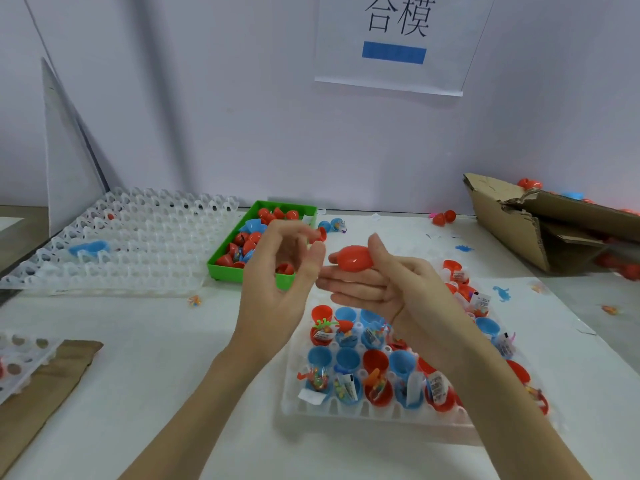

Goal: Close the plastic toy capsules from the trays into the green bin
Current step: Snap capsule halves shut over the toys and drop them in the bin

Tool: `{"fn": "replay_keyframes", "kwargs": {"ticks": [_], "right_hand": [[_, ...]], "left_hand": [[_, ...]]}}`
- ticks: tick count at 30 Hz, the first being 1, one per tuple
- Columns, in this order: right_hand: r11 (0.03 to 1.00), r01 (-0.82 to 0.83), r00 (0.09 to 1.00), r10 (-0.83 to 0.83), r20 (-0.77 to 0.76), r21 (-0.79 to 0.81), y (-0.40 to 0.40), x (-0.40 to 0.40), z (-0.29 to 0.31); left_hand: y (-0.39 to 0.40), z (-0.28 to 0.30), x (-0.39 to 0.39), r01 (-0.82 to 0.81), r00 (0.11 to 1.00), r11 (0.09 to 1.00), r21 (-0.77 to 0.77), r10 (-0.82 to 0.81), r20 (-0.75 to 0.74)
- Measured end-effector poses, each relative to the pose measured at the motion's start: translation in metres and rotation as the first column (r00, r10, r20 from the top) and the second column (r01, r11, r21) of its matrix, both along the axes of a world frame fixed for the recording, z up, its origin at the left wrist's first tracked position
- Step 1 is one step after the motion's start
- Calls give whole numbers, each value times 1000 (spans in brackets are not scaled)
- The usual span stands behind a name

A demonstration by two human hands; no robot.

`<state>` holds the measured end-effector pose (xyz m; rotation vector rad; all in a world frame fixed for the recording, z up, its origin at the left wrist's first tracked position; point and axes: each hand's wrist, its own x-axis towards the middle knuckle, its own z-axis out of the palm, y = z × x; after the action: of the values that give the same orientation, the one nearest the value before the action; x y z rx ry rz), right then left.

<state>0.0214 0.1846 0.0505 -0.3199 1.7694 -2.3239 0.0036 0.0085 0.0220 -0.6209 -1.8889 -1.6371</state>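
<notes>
Head view, both hands raised over the white table (145,358).

Right hand (384,285): palm up, fingers straight and pointing left, close together. A closed red capsule (353,259) lies across the upper edge of the palm, pinned between the thumb and the base of the forefinger. Its narrower end sticks out to the left, past the thumb. So the thumb clamps the capsule; the other fingers lie flat beneath it and do not wrap it.

Left hand (282,289): held edge-on just left of the right fingertips, fingers loosely bent, thumb apart from them. It holds nothing and does not touch the capsule; a small gap separates the two hands.

Green bin (225,251): behind the left hand, partly hidden by it, holding a heap of closed red and blue capsules.

Near tray (346,407): white, under the right forearm, with open red and blue capsule halves standing in its cups, small toys and paper slips in many of them.

Far tray (138,244): white, left of the bin, nearly all cups vacant; one blue piece (90,247) lies in it.

Torn cardboard box (540,223) at far right with red capsules around it. Paper sign (398,39) on the back wall.
</notes>
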Motion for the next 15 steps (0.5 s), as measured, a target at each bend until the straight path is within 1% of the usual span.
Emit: {"fn": "replay_keyframes", "kwargs": {"ticks": [2,4,6,8,11,15], "right_hand": [[995,-78,993,84,84,-69,2,-1,0],[979,-134,982,151,110,-151,4,-3,-3],[959,-196,969,222,112,-206,6,-4,-4],[954,-219,963,245,110,-205,7,-5,-4],[963,-217,966,236,108,-162,5,-6,-3],[968,-234,970,239,51,-89,5,-3,-2]], "left_hand": [[2,3,4,74,997,997,-16,-74,-16],[4,5,6,128,991,987,-99,-130,-14],[6,3,6,135,990,976,-169,-140,-15],[4,3,4,127,991,976,-178,-132,-17],[-1,5,1,94,994,980,-173,-103,-44],[-8,8,-1,94,994,983,-155,-100,-33]]}}
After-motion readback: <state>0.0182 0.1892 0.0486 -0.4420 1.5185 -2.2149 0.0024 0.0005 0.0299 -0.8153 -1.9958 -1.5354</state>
